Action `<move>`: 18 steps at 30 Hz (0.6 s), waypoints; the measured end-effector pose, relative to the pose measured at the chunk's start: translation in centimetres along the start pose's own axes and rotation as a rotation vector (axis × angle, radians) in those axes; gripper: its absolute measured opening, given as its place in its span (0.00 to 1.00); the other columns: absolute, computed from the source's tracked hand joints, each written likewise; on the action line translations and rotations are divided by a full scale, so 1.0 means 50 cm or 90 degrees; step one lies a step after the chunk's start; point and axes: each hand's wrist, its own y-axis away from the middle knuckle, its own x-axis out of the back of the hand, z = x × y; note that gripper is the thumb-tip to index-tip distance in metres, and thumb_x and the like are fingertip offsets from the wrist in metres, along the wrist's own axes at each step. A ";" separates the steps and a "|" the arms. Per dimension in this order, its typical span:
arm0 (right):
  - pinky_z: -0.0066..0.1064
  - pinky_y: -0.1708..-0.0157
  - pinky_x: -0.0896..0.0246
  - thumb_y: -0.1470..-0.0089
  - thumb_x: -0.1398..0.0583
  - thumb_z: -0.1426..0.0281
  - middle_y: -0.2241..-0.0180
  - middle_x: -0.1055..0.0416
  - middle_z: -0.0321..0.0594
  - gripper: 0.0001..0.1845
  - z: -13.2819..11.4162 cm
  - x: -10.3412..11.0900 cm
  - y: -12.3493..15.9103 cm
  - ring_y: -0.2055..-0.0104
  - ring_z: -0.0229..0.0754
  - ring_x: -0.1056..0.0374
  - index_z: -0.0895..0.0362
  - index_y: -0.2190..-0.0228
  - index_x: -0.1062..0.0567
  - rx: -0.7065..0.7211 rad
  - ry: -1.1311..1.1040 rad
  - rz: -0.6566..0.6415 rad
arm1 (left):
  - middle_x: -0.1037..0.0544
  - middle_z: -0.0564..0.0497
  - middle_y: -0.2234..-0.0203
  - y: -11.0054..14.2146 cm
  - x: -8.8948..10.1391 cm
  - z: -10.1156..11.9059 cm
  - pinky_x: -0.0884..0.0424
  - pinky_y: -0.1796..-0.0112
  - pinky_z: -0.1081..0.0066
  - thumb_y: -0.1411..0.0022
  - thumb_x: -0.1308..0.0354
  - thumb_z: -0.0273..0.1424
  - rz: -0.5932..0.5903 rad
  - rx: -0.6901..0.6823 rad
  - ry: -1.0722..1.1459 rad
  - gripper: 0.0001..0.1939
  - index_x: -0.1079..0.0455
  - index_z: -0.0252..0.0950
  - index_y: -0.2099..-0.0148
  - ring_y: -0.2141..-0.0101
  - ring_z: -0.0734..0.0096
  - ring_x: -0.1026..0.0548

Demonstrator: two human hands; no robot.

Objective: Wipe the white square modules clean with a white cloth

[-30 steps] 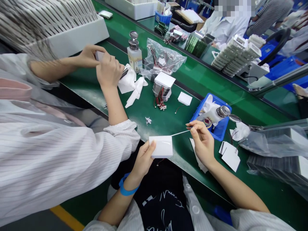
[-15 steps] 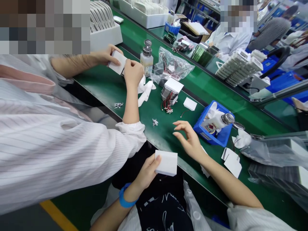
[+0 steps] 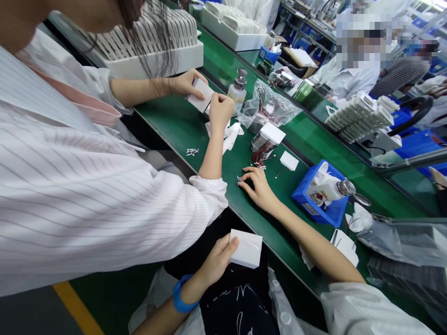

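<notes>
My left hand (image 3: 218,258) grips a white rectangular panel (image 3: 246,249) by its left edge, held above my lap just below the table edge. My right hand (image 3: 256,186) rests palm down on the green table (image 3: 181,125), fingertips curled at a small pile of tiny white parts (image 3: 239,179). Whether it holds one of them is hidden by the fingers. A stack of white panels with red-and-black wires (image 3: 267,142) stands just beyond that hand, and a single white panel (image 3: 289,160) lies to its right.
A co-worker in a striped white coat leans in from the left, both hands (image 3: 209,100) on a white panel. Nearby are a dispenser bottle (image 3: 238,88), white cloths (image 3: 230,132), a bag of wires (image 3: 268,104), a blue bin (image 3: 319,195) holding a bottle, and trays of panels (image 3: 157,46).
My right hand let go of the thin white strip and moved left across the table to the pile of tiny parts. My left hand lowered the panel toward my lap.
</notes>
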 end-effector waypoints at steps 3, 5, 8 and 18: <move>0.54 0.41 0.45 0.39 0.41 0.65 0.47 0.34 0.50 0.05 0.000 0.007 -0.001 0.42 0.53 0.40 0.53 0.64 0.30 -0.008 -0.003 -0.020 | 0.21 0.47 0.69 -0.002 0.005 -0.001 0.33 0.70 0.74 0.37 0.43 0.53 -0.010 0.004 -0.004 0.28 0.26 0.31 0.53 0.70 0.71 0.26; 0.54 0.40 0.46 0.38 0.42 0.65 0.46 0.34 0.49 0.05 0.001 0.011 -0.002 0.42 0.52 0.40 0.53 0.63 0.29 -0.019 -0.021 -0.028 | 0.21 0.47 0.68 -0.004 0.007 -0.002 0.33 0.69 0.73 0.37 0.44 0.52 -0.017 0.004 -0.006 0.28 0.26 0.31 0.52 0.70 0.71 0.26; 0.53 0.39 0.47 0.39 0.42 0.65 0.48 0.33 0.48 0.05 0.005 0.014 -0.004 0.42 0.51 0.38 0.53 0.64 0.29 -0.054 -0.063 -0.015 | 0.21 0.47 0.67 -0.006 0.010 -0.004 0.32 0.69 0.73 0.36 0.44 0.52 -0.022 0.001 -0.011 0.28 0.26 0.31 0.51 0.69 0.70 0.25; 0.53 0.39 0.49 0.41 0.40 0.63 0.48 0.32 0.49 0.07 0.018 0.023 -0.002 0.41 0.51 0.39 0.54 0.64 0.28 -0.064 -0.086 -0.015 | 0.20 0.46 0.66 -0.007 0.009 -0.006 0.32 0.67 0.72 0.36 0.45 0.52 -0.017 0.009 -0.024 0.28 0.26 0.31 0.51 0.68 0.67 0.24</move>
